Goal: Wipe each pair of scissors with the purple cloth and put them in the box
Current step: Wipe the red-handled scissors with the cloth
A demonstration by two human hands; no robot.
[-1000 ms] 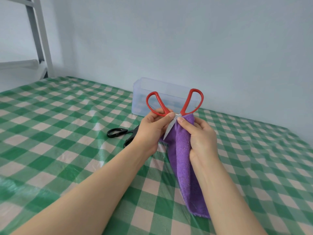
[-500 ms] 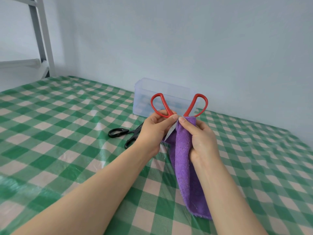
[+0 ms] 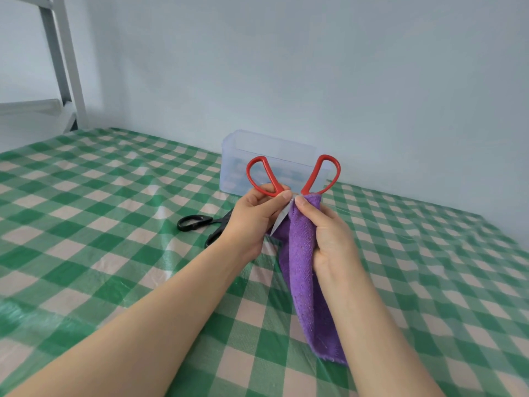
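Red-handled scissors point(image 3: 264, 179) stand handles-up in the air, spread wide open. My left hand point(image 3: 252, 222) grips the left handle near the pivot. A purple cloth point(image 3: 303, 262) hangs down from my right hand point(image 3: 329, 239), which pinches it around one blade just under the pivot. The other blade's tip shows between my hands. A clear plastic box point(image 3: 272, 156) stands behind the scissors near the wall. Black scissors point(image 3: 197, 223) lie flat on the table, partly hidden by my left hand.
A green and cream checked tablecloth point(image 3: 100, 224) covers the table. A pale wall rises close behind the box. A grey metal frame point(image 3: 64, 61) stands at the far left corner.
Both hands with the red scissors and cloth have shifted slightly right and up. My right hand's pinch on the cloth has moved up the blade towards the pivot.
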